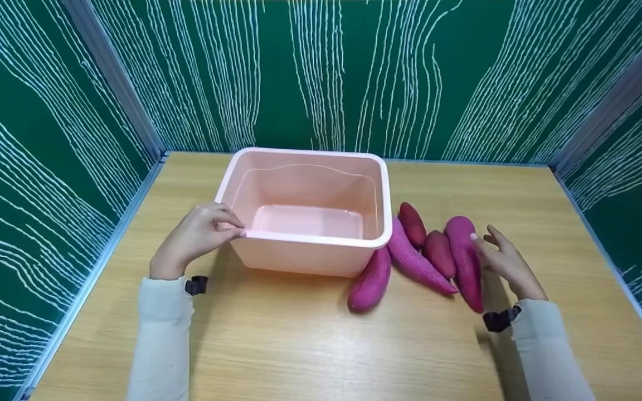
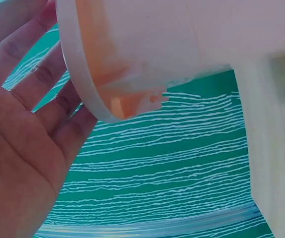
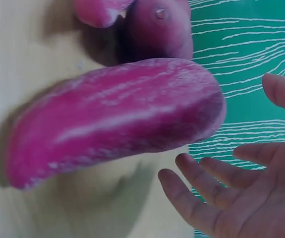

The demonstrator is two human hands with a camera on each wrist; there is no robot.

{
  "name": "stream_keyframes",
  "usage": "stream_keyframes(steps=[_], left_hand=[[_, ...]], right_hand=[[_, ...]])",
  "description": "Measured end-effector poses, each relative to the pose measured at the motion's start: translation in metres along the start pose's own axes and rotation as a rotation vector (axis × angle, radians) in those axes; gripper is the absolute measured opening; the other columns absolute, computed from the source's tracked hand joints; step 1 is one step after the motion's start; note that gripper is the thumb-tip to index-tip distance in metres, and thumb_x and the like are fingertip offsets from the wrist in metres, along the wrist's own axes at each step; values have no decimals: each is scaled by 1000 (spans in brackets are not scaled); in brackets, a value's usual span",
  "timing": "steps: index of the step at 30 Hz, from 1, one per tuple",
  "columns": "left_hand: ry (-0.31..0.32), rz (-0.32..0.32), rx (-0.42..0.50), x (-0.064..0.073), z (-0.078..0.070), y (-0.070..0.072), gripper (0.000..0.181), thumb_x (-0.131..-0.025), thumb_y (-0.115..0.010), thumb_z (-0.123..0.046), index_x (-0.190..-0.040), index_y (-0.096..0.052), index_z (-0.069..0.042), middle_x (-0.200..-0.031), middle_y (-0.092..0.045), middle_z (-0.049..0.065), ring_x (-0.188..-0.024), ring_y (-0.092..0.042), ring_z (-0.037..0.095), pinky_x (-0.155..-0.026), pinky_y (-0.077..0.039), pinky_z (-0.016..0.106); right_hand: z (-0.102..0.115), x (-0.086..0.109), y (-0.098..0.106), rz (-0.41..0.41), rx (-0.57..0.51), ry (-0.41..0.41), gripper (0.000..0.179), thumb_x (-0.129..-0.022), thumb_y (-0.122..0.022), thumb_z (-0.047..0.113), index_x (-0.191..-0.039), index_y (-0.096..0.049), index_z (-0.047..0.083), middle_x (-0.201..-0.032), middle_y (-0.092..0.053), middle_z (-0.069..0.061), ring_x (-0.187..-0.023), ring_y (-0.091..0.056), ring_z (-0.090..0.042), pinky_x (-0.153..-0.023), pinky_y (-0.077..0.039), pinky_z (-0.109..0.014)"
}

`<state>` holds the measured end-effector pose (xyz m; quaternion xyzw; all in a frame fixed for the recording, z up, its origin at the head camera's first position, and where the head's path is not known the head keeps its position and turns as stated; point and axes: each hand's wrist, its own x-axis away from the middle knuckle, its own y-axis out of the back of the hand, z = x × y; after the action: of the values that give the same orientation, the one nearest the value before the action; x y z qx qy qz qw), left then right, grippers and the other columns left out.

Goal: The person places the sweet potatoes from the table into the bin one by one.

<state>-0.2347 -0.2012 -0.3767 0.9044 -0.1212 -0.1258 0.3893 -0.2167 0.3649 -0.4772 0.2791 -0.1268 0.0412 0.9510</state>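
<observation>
The pale-pink rectangular plastic bin (image 1: pixel 304 257) is pinched at its front-left corner by the thumb and fingers of the left hand (image 1: pixel 198 236). The right hand (image 1: pixel 507 262), fingers spread, is held beside the rightmost long, magenta sweet potato (image 1: pixel 462 250), right of the bin; crowded neighbouring sweet potatoes (image 1: pixel 439 254) could be rolled by a sideways nudge.

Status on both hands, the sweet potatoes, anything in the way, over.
Left hand pinching pink tub at its rim. Right hand open beside rightmost sweet potato, not gripping. All five outside tub. Nothing seen blocking right fingers.
</observation>
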Motion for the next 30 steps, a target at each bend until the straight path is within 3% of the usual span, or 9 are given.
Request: stream_keyframes(steps=[9,19,30], left_hand=[[-2,-3,10,4,7,-1,15,-84,-75,-23,-97,-78,-17,-104,-69,2,-103,-55,22,-89,-56,43],[-74,15,4,7,10,1,16,-86,-71,-7,-99,-78,-12,-99,-70,1,-97,-58,19,-82,-58,36],[-6,59,-6,5,6,4,20,-87,-68,-1,-102,-77,-11,-106,-70,5,-107,-60,27,-91,-55,43]], right_hand=[[-11,-4,-8,32,-81,-40,93,-96,-36,61,-152,12,4,-155,-2,-34,-140,-19,-51,-111,-29,-62],[-23,-9,-14,47,-163,-83,94,-95,-41,60,-152,14,10,-157,-2,-31,-142,-20,-44,-115,-26,-57],[-25,-7,-16,54,-166,-79,94,-94,-44,60,-153,10,11,-155,-10,-33,-139,-27,-43,-114,-29,-54]])
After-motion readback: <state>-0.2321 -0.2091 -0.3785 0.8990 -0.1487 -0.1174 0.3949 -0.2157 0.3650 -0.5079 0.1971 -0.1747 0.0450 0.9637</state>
